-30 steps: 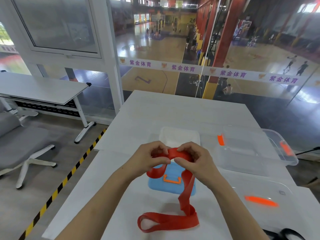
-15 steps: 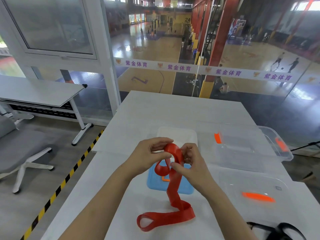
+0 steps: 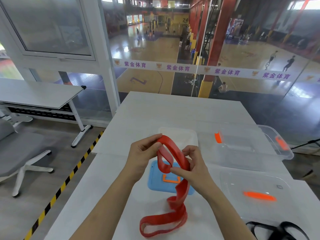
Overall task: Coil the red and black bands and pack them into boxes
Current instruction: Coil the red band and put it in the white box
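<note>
both hands [image 3: 143, 153] pinch the red band [image 3: 173, 153].

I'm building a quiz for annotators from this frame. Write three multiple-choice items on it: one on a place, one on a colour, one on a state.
1. Where does the free end of the red band lie?
A. on the white table
B. inside a clear box
C. on the floor

2. What colour is the lid with the orange handle under the hands?
A. green
B. blue
C. black

3. How is the red band held?
A. by the left hand only
B. by neither hand
C. by both hands, looped between them

Answers:
1. A: the lower loop rests on the table, near its close edge.
2. B: the lid is light blue.
3. C: the left hand pinches the top of the loop, and the right hand grips it lower down.
</note>
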Demonstrator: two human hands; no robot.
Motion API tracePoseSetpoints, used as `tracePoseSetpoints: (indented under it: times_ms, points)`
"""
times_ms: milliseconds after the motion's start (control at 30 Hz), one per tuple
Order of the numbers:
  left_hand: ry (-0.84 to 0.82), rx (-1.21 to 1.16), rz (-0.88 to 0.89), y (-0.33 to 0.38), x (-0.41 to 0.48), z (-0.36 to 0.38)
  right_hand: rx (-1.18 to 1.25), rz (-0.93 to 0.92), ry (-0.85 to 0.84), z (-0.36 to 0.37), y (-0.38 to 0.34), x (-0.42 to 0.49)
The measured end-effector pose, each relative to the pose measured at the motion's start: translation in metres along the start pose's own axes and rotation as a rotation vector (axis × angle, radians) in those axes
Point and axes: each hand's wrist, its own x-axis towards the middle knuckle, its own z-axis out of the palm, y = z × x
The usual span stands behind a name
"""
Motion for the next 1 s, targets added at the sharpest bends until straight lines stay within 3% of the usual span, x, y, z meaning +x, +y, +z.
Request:
tracePoseSetpoints:
  times_ms: [367, 733, 900, 1000]
  points:
    - [0.075, -0.393, -0.053, 0.003, -0.005, 0.023, -0.078, -0.083, 0.167, 0.01, 0.013, 0.001]
    - [0.105, -0.589, -0.096, 0.006, -0.009, 0.036, 0.093, -0.114, 0.359, 0.026, 0.014, -0.004]
    - [0.116, -0.644, -0.116, 0.004, -0.01, 0.036, 0.087, -0.106, 0.43, 0.03, 0.016, -0.008]
    - [0.101, -0.528, -0.088, 0.002, -0.009, 0.023, 0.108, -0.112, 0.452, 0.019, 0.01, -0.006]
